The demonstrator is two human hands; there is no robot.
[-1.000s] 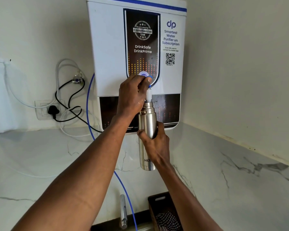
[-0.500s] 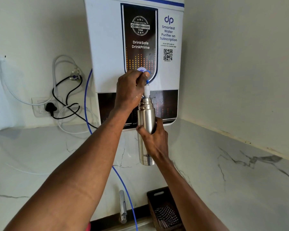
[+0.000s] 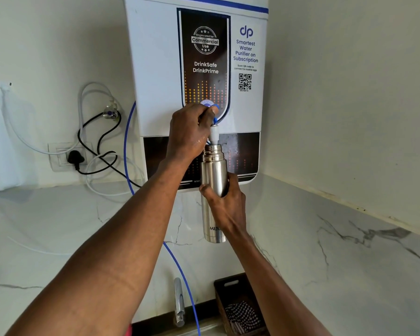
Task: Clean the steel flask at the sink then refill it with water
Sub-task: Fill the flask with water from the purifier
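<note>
Your right hand (image 3: pixel 226 204) is wrapped around the middle of the steel flask (image 3: pixel 214 170), thumb on the near-left side and fingers curled behind it. You hold the flask upright against the front of the wall-mounted water purifier (image 3: pixel 155 69). It is a slim brushed-steel cylinder with a narrower threaded neck and no cap; its open mouth sits directly under the white spout (image 3: pixel 214 135). Dark lettering low on the body reads "MILT", the rest covered by your wrist.

Just above your right hand, your left hand (image 3: pixel 189 132) is closed on the blue tap lever (image 3: pixel 215 115), fingertips pinching it beside the spout. A wet sheen shows on the back of that hand.

Whether water is running into the flask cannot be made out, and the inside of the flask is out of view. Below your forearms, a chrome faucet (image 3: pixel 179 304) and a dark basket (image 3: pixel 230 287) holding a checked cloth (image 3: pixel 240 314) are cut off by the bottom edge. A blue tube (image 3: pixel 126 146) runs from the purifier's left side down past your left arm.
</note>
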